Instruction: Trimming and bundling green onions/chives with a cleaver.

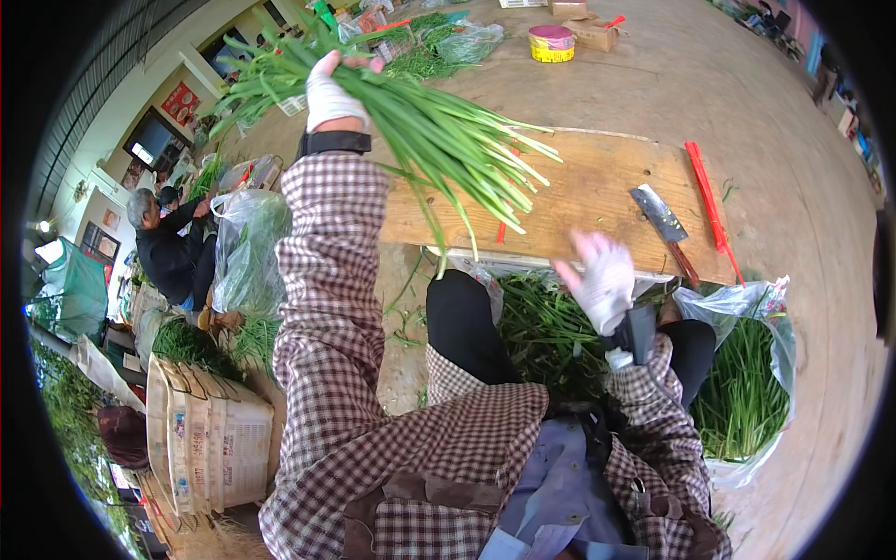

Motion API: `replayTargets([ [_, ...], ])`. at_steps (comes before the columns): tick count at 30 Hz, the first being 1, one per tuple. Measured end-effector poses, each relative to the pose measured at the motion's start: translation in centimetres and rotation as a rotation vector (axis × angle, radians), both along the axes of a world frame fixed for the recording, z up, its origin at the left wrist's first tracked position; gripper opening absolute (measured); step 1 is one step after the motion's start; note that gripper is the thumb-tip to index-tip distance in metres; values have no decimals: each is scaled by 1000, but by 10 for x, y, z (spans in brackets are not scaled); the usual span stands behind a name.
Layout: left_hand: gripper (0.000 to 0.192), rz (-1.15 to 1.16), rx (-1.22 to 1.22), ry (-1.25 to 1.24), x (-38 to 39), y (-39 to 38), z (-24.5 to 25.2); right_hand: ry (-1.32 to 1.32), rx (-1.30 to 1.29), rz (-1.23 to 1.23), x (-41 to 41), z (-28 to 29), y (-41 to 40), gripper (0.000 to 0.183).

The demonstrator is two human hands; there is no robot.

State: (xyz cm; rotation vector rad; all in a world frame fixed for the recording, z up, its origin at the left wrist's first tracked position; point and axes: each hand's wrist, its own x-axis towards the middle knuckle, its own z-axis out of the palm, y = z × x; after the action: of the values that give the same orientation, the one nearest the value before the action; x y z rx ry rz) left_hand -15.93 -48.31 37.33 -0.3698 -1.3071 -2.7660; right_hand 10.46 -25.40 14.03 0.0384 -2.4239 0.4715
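My left hand [336,91], in a white fingerless glove, grips a bunch of long green garlic chives or similar stalks [427,119]. The bunch is raised over the left part of a wooden board [595,182], its pale ends fanned out to the right. My right hand [600,276], also gloved and a little blurred, is apart from the bunch, fingers spread, over the board's near edge. It appears to hold nothing. A cleaver [660,215] with a wooden handle lies on the board to the right. Beside it lies a bundle of red ties [708,199]; another red strip [501,232] is partly hidden under the stalks.
Loose green trimmings [553,329] lie between my knees below the board. A plastic-lined container of greens [745,385] stands at my right. Stacked white crates [210,441] and a seated person [175,245] beside a plastic bag [248,252] are at left. A yellow tub [551,45] stands beyond.
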Motion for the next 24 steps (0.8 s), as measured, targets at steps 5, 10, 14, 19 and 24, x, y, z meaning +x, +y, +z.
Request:
replayTargets([
  [5, 21, 142, -53, 219, 9, 73, -15, 205, 4, -20, -62, 132, -26, 112],
  [10, 40, -60, -315, 382, 45, 131, -17, 145, -377, -67, -124, 151, -17, 114],
  [14, 61, -777, -560, 501, 98, 139, 20, 306, -1041, 371, -125, 138, 22, 60],
  [19, 91, -678, -521, 647, 82, 78, -5, 96, -1606, 632, -80, 128, 81, 37],
  [24, 72, -954, -598, 240, 87, 82, -148, 33, -1715, 711, -87, 113, 99, 45],
])
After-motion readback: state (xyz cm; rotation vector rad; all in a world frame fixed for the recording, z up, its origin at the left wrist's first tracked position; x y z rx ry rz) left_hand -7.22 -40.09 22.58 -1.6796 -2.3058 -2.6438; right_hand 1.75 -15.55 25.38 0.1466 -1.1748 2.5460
